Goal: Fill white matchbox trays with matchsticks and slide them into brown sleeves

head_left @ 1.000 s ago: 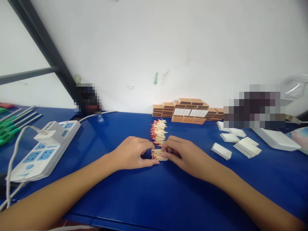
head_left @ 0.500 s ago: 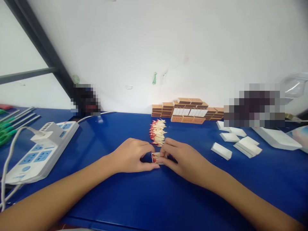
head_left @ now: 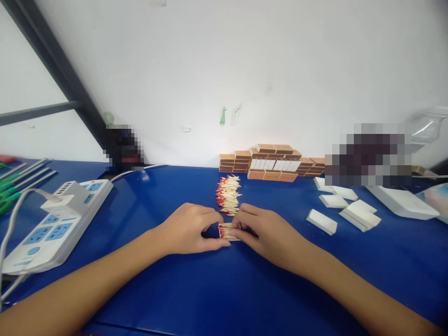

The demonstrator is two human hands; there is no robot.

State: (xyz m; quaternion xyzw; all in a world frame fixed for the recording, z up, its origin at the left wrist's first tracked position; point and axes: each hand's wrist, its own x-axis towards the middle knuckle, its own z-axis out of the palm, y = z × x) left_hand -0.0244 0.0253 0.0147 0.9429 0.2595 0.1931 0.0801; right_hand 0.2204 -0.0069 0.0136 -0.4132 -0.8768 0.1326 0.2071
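A small white matchbox tray [head_left: 220, 230] lies on the blue table between my hands, with red-headed matches [head_left: 226, 229] inside it. My left hand [head_left: 191, 228] grips the tray's left part, forefinger at the far side and thumb at the near side. The fingers of my right hand [head_left: 264, 228] are pinched together over the tray's right part, on the matches; they hide that end. Just beyond the tray is a loose pile of matches [head_left: 228, 196], most heads pointing left.
Stacked matchboxes [head_left: 273, 175] stand against the wall. Several white trays [head_left: 322, 221] lie to the right. On the left are a white power strip [head_left: 66, 228] with a cable and green-handled tools [head_left: 14, 186]. Pixelated patches cover parts of the back.
The view has shifted slightly. Both hands stay at the tray in nearly the same pose, and slightly more of the matches inside shows beside my right fingertips.
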